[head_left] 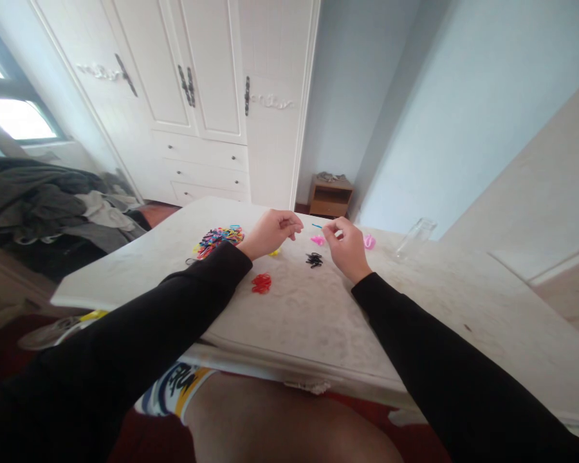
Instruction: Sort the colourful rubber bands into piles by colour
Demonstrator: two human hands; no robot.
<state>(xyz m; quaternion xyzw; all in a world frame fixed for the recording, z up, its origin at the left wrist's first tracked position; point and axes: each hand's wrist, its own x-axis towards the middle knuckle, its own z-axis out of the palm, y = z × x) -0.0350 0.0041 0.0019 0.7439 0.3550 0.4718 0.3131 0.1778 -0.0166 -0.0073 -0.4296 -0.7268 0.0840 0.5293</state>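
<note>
My right hand [343, 244] pinches a small blue rubber band [317, 226] that sticks out to the left of the fingertips. Facing it across a gap, my left hand [274, 233] has its fingers curled toward the thumb; whatever may be between them is too small to see. Beside the left wrist lies a mixed pile of coloured rubber bands [219, 241]. Red bands [261, 283] and black bands [314, 260] form separate small heaps. Bright pink bands [317, 240] and lighter pink bands [369, 242] lie near the right hand. Yellow bands [275, 252] are partly hidden by the left hand.
A clear glass jar [415, 239] is on the whitish table [299, 321], to the right. Beyond the table are a white wardrobe [212, 116] and a small brown nightstand [330, 196]. Dark clothes [48, 206] are heaped at the left.
</note>
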